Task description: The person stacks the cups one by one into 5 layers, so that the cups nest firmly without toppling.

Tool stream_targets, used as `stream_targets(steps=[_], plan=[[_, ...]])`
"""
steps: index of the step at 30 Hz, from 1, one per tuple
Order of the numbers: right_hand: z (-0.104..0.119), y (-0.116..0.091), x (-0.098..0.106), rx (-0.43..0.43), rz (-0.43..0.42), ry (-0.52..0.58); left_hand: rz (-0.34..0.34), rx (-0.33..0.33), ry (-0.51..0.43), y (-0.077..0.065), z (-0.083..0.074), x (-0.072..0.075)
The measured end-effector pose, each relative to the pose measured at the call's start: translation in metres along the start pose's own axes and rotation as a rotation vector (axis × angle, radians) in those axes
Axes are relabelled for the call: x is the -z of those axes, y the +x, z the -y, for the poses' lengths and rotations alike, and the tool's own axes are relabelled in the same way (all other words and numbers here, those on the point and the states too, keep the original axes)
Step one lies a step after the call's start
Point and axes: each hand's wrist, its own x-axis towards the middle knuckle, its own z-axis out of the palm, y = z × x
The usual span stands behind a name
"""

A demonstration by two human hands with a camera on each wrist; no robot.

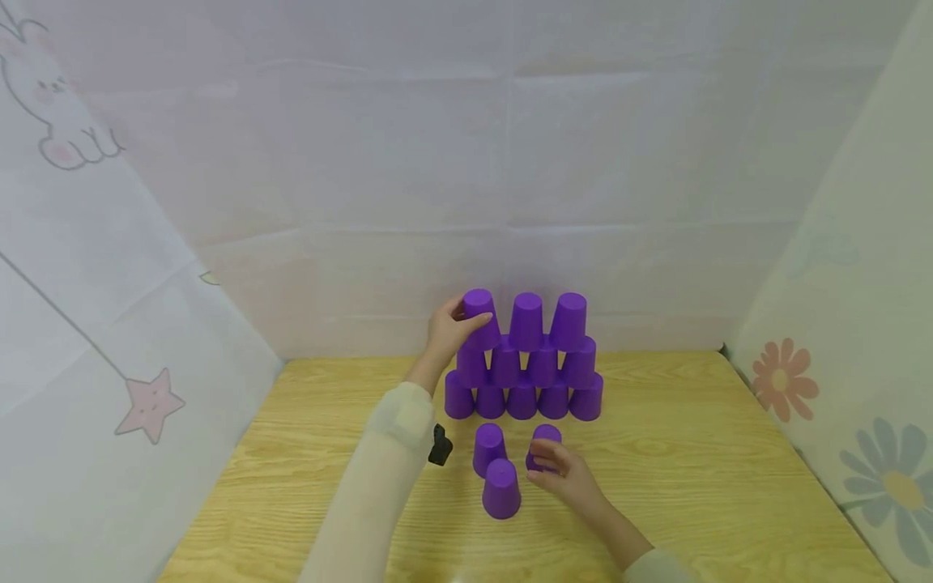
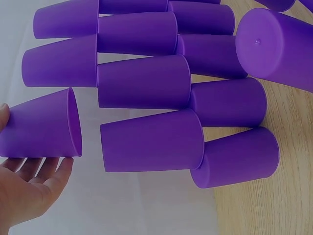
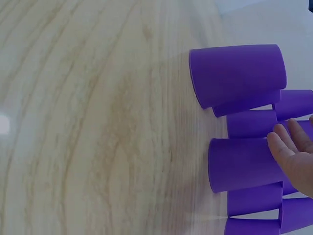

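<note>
Upside-down purple cups form a wall of rows, with a bottom-row cup [image 1: 521, 401] standing on the table. My left hand [image 1: 445, 332] grips a purple cup [image 1: 479, 304] at the left of the top row. In the left wrist view that held cup [image 2: 41, 125] appears a little apart from the second row's end cup [image 2: 151, 142]. Two more top-row cups stand to its right, the middle one [image 1: 527, 322] among them. My right hand [image 1: 576, 479] is beside a loose cup [image 1: 547, 435], partly covering it; in the right wrist view its fingers [image 3: 279, 144] are extended near that cup [image 3: 244, 164].
Two other upside-down cups stand before the wall, a rear one [image 1: 489, 449] and a front one [image 1: 501, 490]. A small black object [image 1: 440, 445] lies left of them, by the left sleeve. The wooden table [image 1: 700, 453] meets cloth-covered walls at back and sides.
</note>
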Motion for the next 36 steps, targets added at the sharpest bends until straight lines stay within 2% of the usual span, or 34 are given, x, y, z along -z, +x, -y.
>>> stream_targets(steps=[6, 9, 12, 16, 24, 36], plan=[[-0.008, -0.001, -0.009, 0.044, 0.022, -0.011, -0.010, 0.011, 0.007, 0.002, 0.001, -0.003], [-0.001, -0.003, -0.015, 0.007, 0.029, 0.009, -0.001, 0.017, 0.018, 0.002, 0.001, -0.004], [-0.004, -0.003, -0.019, -0.014, 0.034, 0.023, 0.003, 0.023, 0.027, 0.003, 0.002, -0.005], [-0.020, 0.000, -0.021, 0.009, 0.051, -0.002, 0.001, 0.017, 0.025, 0.004, 0.004, -0.006], [-0.034, 0.005, -0.028, 0.035, 0.099, -0.050, 0.006, 0.029, 0.023, 0.003, 0.006, -0.014], [-0.031, 0.000, -0.038, 0.001, 0.023, -0.152, -0.056, 0.015, 0.101, 0.009, 0.009, -0.024]])
